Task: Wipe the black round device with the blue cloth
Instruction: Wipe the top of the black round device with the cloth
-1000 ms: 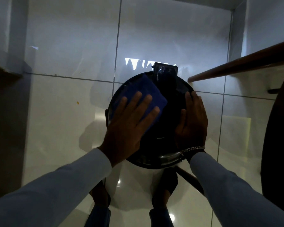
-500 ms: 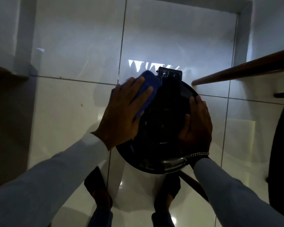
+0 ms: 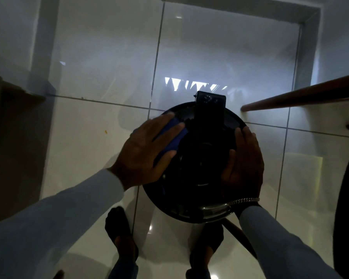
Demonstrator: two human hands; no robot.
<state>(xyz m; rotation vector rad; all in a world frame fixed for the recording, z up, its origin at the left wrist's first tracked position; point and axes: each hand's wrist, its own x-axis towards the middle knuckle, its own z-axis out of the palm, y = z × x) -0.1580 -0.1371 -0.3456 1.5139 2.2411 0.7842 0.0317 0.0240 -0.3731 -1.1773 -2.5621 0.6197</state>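
Left hand [image 3: 147, 156] presses cloth [image 3: 174, 141] — device [image 3: 201, 158] glossy black.

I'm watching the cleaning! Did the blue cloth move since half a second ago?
Yes. Under the left hand, the blue cloth slid back toward the person, away from the black box at the far edge of the black round device.

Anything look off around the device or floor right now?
Only a small orange speck on the floor tile left of the black round device. The left hand presses the blue cloth on it; nothing spilled or damaged.
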